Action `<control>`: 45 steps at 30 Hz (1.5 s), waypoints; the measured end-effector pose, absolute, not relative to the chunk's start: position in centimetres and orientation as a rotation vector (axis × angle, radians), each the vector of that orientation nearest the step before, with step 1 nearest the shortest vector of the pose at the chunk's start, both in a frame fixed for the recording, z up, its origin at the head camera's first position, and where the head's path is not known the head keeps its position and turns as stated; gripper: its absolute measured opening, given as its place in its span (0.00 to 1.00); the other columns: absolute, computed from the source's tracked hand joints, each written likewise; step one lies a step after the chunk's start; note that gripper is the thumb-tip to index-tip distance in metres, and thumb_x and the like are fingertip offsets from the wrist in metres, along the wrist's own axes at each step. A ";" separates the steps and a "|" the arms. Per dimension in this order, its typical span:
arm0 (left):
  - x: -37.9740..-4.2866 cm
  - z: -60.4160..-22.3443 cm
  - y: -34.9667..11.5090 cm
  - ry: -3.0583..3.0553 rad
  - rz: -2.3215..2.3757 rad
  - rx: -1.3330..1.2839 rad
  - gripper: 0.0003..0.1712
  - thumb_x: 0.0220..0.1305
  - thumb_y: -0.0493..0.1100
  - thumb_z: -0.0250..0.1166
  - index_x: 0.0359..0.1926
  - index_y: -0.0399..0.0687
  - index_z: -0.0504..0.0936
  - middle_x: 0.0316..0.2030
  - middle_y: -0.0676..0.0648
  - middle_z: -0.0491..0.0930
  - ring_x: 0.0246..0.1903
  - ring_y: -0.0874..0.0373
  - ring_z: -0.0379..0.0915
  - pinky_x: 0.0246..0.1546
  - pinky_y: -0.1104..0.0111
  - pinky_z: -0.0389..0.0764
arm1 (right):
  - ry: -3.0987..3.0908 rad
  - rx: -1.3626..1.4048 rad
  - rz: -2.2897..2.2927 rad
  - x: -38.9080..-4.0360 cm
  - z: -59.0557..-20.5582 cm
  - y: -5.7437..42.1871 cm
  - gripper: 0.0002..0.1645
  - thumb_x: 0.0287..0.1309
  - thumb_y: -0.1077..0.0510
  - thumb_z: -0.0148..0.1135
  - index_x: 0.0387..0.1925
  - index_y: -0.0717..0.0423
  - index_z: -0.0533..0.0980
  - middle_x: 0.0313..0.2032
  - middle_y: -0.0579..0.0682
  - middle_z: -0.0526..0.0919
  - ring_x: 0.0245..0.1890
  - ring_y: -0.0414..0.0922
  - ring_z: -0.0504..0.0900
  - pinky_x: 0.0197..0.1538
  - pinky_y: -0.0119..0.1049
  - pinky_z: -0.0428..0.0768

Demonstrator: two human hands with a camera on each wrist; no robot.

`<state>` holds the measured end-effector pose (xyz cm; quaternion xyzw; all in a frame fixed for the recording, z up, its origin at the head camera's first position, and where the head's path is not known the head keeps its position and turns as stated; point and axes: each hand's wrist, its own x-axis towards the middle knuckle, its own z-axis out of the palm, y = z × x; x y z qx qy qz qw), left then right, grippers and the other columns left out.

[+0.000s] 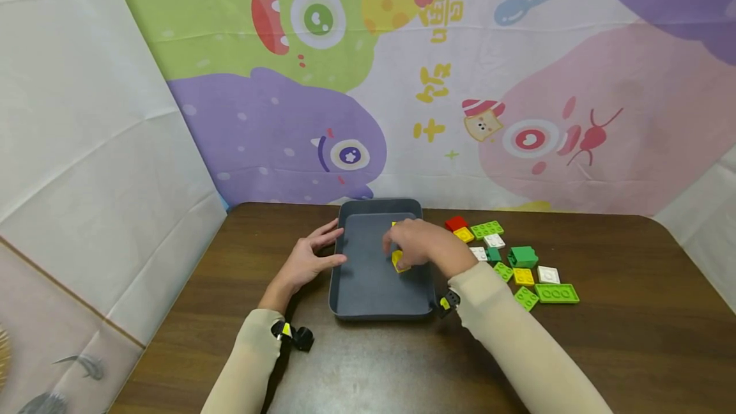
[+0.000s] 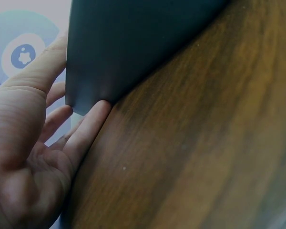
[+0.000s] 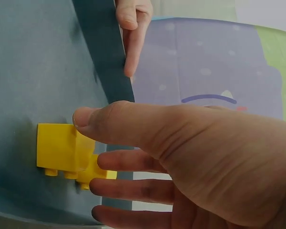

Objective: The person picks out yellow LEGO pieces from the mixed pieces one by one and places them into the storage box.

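Observation:
A dark grey tray (image 1: 368, 302) lies on the table with two yellow bricks inside it. My right hand (image 1: 422, 241) reaches over the tray's right side. In the right wrist view, its thumb is at the nearer yellow brick (image 3: 56, 147), and whether it touches cannot be told. The fingers are spread beside the second yellow brick (image 3: 88, 172), which is partly hidden behind the first. My left hand (image 1: 307, 260) rests against the tray's left side, fairly straight fingers touching the outer wall (image 2: 109, 62) and thumb over the rim.
Right of the tray lie several loose bricks, among them a red brick (image 1: 457, 223), a green brick (image 1: 522, 256), a white brick (image 1: 548, 275) and a flat lime brick (image 1: 556, 293). A printed cloth (image 1: 425, 171) hangs behind the table (image 1: 632, 312).

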<state>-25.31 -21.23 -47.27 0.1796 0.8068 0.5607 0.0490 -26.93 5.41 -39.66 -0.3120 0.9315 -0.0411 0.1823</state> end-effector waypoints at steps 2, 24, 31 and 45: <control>-25.3 -47.3 -21.2 2.458 1.709 0.543 0.39 0.57 0.41 0.75 0.68 0.35 0.72 0.76 0.39 0.59 0.69 0.38 0.64 0.69 0.41 0.65 | 2.631 -0.882 -0.109 -27.0 -39.5 5.4 0.23 0.56 0.55 0.73 0.54 0.47 0.83 0.54 0.49 0.84 0.44 0.47 0.79 0.50 0.45 0.83; -25.4 -47.3 -21.2 2.445 1.718 0.560 0.39 0.57 0.40 0.75 0.68 0.34 0.72 0.76 0.38 0.58 0.69 0.38 0.63 0.69 0.41 0.65 | 2.650 -0.896 -0.041 -27.6 -36.8 5.6 0.24 0.58 0.53 0.71 0.57 0.49 0.80 0.58 0.52 0.83 0.51 0.50 0.80 0.58 0.50 0.81; -25.4 -47.3 -21.2 2.454 1.718 0.555 0.39 0.57 0.40 0.75 0.68 0.34 0.72 0.76 0.37 0.58 0.69 0.37 0.64 0.68 0.41 0.66 | 2.664 -0.895 -0.041 -27.6 -36.3 5.6 0.24 0.57 0.53 0.72 0.56 0.49 0.81 0.57 0.51 0.84 0.52 0.49 0.79 0.59 0.50 0.80; -25.0 -46.8 -21.2 2.472 1.687 0.557 0.39 0.58 0.41 0.74 0.68 0.34 0.71 0.76 0.38 0.58 0.69 0.38 0.63 0.69 0.41 0.65 | 2.734 -0.900 -0.066 -27.8 -36.2 5.8 0.21 0.57 0.54 0.72 0.53 0.50 0.82 0.55 0.52 0.84 0.51 0.50 0.79 0.59 0.49 0.80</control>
